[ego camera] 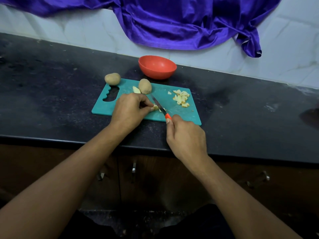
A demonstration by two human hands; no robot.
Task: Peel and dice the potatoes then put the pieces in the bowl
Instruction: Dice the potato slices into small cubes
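Note:
On the teal cutting board [179,116] my left hand [129,111] pinches a pale potato piece [155,107] with its fingertips. My right hand [186,137] grips the orange handle of a knife [159,106], and the blade lies across that piece. A heap of diced potato [182,99] lies on the board's right side. One unpeeled potato [145,86] stands at the board's far edge with a cut wedge [136,90] beside it. A second unpeeled potato [112,78] sits at the far left corner. The red bowl [157,67] behind the board looks empty.
The board lies on a dark stone counter [51,94] against a white tiled wall. A purple cloth [181,21] hangs over the wall above the bowl. Wooden cabinet doors with metal handles [133,169] run below the counter's front edge.

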